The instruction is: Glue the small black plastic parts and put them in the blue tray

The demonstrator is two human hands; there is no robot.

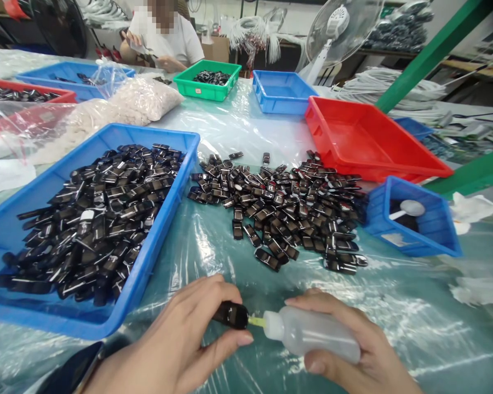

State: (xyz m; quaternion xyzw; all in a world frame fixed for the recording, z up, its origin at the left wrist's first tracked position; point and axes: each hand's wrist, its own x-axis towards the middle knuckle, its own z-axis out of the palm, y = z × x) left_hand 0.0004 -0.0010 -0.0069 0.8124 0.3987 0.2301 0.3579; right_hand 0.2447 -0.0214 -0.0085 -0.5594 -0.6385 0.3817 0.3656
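My left hand (189, 334) grips a small glossy black plastic casing (231, 316) between thumb and fingers, its end facing right. In my right hand (353, 334) lies a translucent squeeze bottle (316, 331) with a white cap, tilted on its side. The bottle's thin yellowish nozzle tip (256, 321) points left and meets, or nearly meets, the end of the casing. Beyond my hands spreads a loose pile of similar black casings (279, 208). To the left, a large blue tray (148, 268) holds many more black pieces (102, 219).
On the right stand a small blue bin (414, 238) with a white scoop (411, 208) and a red tray (370, 137). Farther back are a green tray (207, 92), a blue tray (281, 93) and a bag of beige material (143, 98). A person (168, 38) sits across the table.
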